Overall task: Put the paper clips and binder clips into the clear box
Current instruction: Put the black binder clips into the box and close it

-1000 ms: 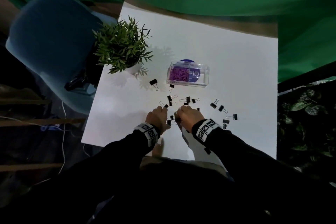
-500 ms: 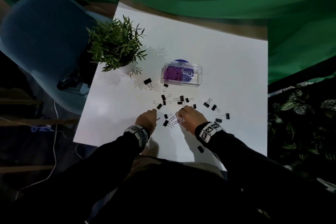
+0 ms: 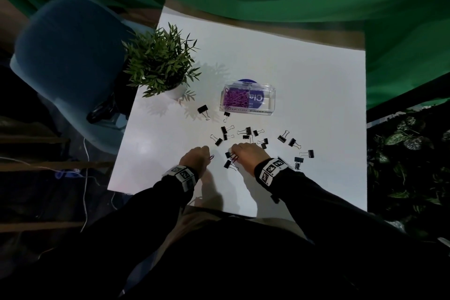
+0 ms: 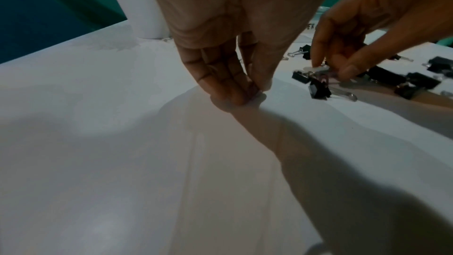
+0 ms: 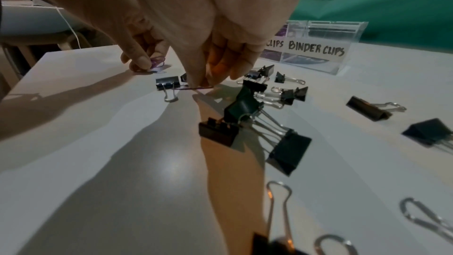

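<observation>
Head view shows the left hand (image 3: 196,157) pinching a purple paper clip (image 3: 211,157) off the white table (image 3: 304,95), while the right hand (image 3: 247,153) nips another paper clip (image 5: 196,87) among the black binder clips (image 3: 246,134). Each pinch probably needs a fingernail under the flat wire. The clear box (image 3: 247,100) sits well ahead, its right compartment apparently empty; open tabletop lies between, and the potted plant (image 3: 160,61) stands aside left.
</observation>
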The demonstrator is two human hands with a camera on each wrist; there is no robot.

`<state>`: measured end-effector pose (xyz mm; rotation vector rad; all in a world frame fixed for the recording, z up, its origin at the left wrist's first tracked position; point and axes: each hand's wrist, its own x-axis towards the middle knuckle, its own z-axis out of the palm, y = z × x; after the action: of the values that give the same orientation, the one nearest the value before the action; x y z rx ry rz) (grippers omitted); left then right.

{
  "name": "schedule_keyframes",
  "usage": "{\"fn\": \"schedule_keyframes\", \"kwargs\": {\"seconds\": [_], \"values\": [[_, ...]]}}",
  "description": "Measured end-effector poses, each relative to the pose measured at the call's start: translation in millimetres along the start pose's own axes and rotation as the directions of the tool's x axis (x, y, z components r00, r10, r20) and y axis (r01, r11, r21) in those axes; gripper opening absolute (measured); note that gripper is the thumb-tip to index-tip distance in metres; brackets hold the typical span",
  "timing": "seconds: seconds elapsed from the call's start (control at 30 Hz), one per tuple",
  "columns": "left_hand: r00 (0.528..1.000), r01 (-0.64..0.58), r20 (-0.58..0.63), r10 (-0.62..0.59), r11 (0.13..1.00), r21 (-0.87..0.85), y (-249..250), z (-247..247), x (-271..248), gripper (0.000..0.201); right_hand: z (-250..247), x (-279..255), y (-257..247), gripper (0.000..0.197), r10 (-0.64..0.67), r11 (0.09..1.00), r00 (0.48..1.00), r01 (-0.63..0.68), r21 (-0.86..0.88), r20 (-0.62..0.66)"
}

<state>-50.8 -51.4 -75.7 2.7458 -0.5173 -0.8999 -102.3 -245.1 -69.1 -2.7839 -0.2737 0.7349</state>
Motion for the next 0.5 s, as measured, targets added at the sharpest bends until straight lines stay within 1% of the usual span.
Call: {"fn": "schedule_keyframes", "kwargs": {"seconds": [0.1,0.2,0.3,0.37,0.43,0.47,0.5], "values": [[0.997,0.072,-0.015,-0.075,0.985,-0.155,4.0,-19.1,6.1,0.012,1.3,3.5,-4.8,0.033,0.039,0.998,0.999,-0.037,-0.056,0.035],[0.99,0.062,-0.099,-0.096,0.951,-0.304,13.1,-50.6,15.8,0.007,-0.9,6.6,-7.6,0.031,0.055,0.996,0.997,-0.051,-0.075,0.048],[0.988,-0.004,-0.146,-0.052,0.934,-0.358,29.3,-83.7,33.8,0.003,-10.3,5.8,-6.7,0.022,0.066,0.998,0.989,-0.065,-0.016,0.13],[0.985,-0.036,-0.168,-0.027,0.931,-0.363,39.6,-102.2,49.0,0.003,-22.1,3.2,-0.8,0.016,0.125,0.987,0.972,-0.143,0.076,0.199],[0.984,-0.063,-0.179,-0.001,0.933,-0.354,48.7,-115.4,62.8,0.006,-42.2,3.0,9.7,0.016,0.173,0.957,0.954,-0.222,0.187,0.247],[0.984,-0.073,-0.175,0.011,0.934,-0.35,53.3,-119.8,69.0,0.007,-53.7,4.9,16.4,0.015,0.193,0.943,0.953,-0.247,0.225,0.234],[0.985,-0.081,-0.171,0.024,0.937,-0.338,58.0,-123.2,75.3,0.008,-67.8,6.4,22.4,0.014,0.216,0.928,0.957,-0.263,0.264,0.194]]}}
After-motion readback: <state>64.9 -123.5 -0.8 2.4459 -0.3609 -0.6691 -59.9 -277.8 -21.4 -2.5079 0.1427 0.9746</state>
